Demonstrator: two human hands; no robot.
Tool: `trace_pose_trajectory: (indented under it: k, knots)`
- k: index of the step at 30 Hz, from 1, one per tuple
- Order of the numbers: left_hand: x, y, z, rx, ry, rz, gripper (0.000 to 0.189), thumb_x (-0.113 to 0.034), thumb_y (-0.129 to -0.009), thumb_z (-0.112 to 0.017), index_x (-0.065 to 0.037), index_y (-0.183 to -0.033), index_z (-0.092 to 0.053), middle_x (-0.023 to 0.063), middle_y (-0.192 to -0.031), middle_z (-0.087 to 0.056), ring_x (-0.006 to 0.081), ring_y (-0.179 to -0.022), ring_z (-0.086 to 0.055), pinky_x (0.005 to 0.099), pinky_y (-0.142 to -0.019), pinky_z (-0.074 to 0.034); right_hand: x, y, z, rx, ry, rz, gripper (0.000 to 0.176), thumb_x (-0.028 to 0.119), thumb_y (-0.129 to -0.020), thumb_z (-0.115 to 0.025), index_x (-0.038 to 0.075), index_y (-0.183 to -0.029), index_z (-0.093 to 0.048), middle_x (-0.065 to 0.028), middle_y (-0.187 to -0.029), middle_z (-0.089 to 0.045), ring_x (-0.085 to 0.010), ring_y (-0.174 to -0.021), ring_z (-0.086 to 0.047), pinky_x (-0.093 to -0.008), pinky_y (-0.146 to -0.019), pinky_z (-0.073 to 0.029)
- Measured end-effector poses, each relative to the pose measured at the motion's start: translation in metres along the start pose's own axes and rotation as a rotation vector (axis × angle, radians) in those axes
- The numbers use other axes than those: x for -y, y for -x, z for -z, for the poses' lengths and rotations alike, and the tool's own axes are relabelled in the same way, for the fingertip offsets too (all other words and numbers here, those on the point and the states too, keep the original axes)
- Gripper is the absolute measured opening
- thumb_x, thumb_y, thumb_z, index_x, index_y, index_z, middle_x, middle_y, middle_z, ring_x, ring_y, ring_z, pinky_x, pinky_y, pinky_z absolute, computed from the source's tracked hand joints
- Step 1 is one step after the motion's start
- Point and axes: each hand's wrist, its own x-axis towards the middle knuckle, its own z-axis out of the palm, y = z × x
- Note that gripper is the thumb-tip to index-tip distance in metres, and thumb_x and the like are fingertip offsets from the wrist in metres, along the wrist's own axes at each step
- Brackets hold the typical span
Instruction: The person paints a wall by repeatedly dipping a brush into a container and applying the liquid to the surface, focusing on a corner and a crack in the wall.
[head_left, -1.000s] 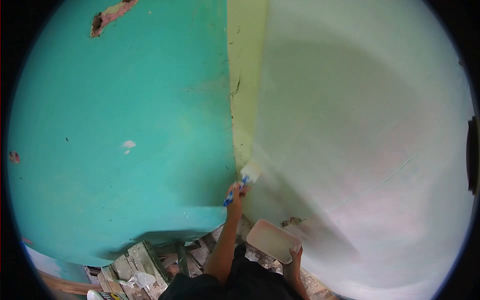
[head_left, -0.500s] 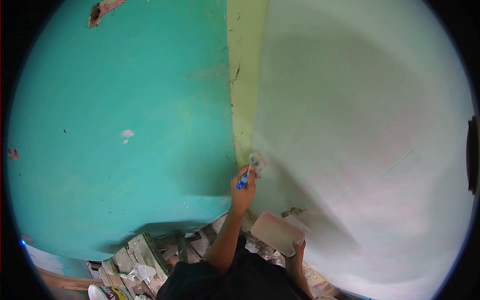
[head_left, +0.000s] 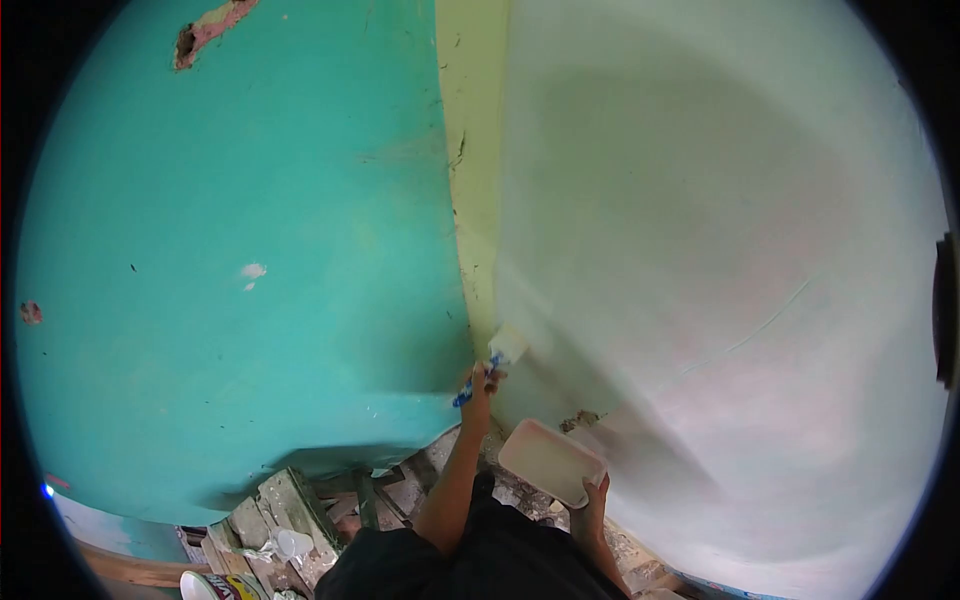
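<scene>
Paintbrush (head_left: 497, 355): long axis diagonal, bristles up-right on the pale wall (head_left: 700, 250), blue handle down-left. Left hand (head_left: 478, 388) closed round the handle. Right hand (head_left: 590, 497) apparently grips the tray (head_left: 548, 462) edge.

light: soft, even | shadow: broad on pale wall (head_left: 700, 250) | distortion: heavy fisheye, black corners

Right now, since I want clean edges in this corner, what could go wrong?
The brush in the left hand works beside the teal wall; a slip might smear pale paint on it. The paint tray in the right hand looks tilted and might drip onto the wooden debris below.
</scene>
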Motion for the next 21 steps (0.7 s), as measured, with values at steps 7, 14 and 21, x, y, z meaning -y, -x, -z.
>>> trace_pose_trajectory:
  k: [7, 14, 21]
  knots:
    - [0.056, -0.009, 0.043, -0.036, -0.315, -0.067, 0.031, -0.029, -0.102, -0.052, -0.003, -0.089, -0.062, 0.0051, -0.077, -0.068, 0.0106, -0.072, -0.060, 0.0271, -0.067, -0.046, 0.004, 0.000, 0.007, 0.008, 0.002, -0.005, 0.066, 0.011, -0.092, -0.052, 0.016, -0.150, -0.019, -0.0155, -0.143, -0.037, -0.0331, -0.131, -0.043, -0.0507, -0.101, -0.047]
    - [-0.148, 0.008, -0.096, 0.078, -0.384, -0.232, 0.033, -0.028, -0.101, -0.053, -0.002, -0.083, -0.061, 0.0045, -0.068, -0.063, 0.0108, -0.064, -0.059, 0.0268, -0.060, -0.044, 0.004, 0.002, 0.005, -0.012, -0.024, -0.023, 0.067, 0.012, -0.092, -0.052, 0.016, -0.150, -0.019, -0.0153, -0.145, -0.035, -0.0328, -0.133, -0.041, -0.0513, -0.102, -0.045]
    - [-0.260, 0.024, -0.147, 0.225, -0.028, -0.482, 0.032, -0.026, -0.103, -0.048, -0.002, -0.084, -0.056, 0.0092, -0.071, -0.063, 0.0121, -0.061, -0.053, 0.0270, -0.059, -0.041, -0.003, 0.004, 0.006, 0.091, -0.045, -0.022, 0.068, 0.015, -0.092, -0.053, 0.016, -0.151, -0.017, -0.0157, -0.145, -0.034, -0.0328, -0.134, -0.039, -0.0512, -0.104, -0.043]
